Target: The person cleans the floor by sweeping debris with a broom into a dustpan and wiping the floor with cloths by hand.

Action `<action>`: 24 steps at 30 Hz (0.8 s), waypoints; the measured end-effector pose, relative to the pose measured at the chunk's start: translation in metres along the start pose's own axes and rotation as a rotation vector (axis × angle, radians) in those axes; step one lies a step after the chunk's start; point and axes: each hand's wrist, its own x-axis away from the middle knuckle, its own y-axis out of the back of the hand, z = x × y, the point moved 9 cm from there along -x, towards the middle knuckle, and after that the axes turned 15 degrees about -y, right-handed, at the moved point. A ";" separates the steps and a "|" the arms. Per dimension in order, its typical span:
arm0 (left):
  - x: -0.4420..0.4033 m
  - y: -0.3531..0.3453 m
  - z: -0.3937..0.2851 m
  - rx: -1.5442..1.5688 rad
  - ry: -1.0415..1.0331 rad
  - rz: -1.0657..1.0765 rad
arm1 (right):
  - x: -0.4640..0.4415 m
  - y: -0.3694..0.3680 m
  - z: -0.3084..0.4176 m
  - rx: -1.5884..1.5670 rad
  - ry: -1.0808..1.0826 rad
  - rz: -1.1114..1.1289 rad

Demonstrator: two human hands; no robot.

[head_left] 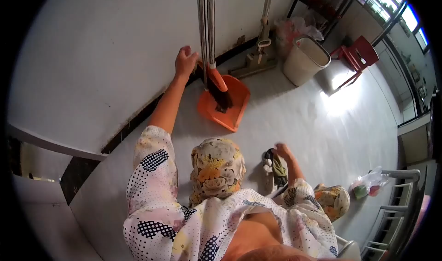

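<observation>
One broom (pixel 216 78) upright, bristles (pixel 223 98) downward; left fingers (pixel 185 52) beside it; right fingers (pixel 280 149) at cloth (pixel 278 170); grips: can't tell

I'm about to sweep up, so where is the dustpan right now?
In the head view, the dustpan is on the floor just above centre, near the wall, below and right of the left hand, left of the bin.
</observation>
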 end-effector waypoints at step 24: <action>0.081 -0.081 -0.202 0.065 -0.417 0.633 | 0.160 0.350 0.290 -0.679 0.891 -0.563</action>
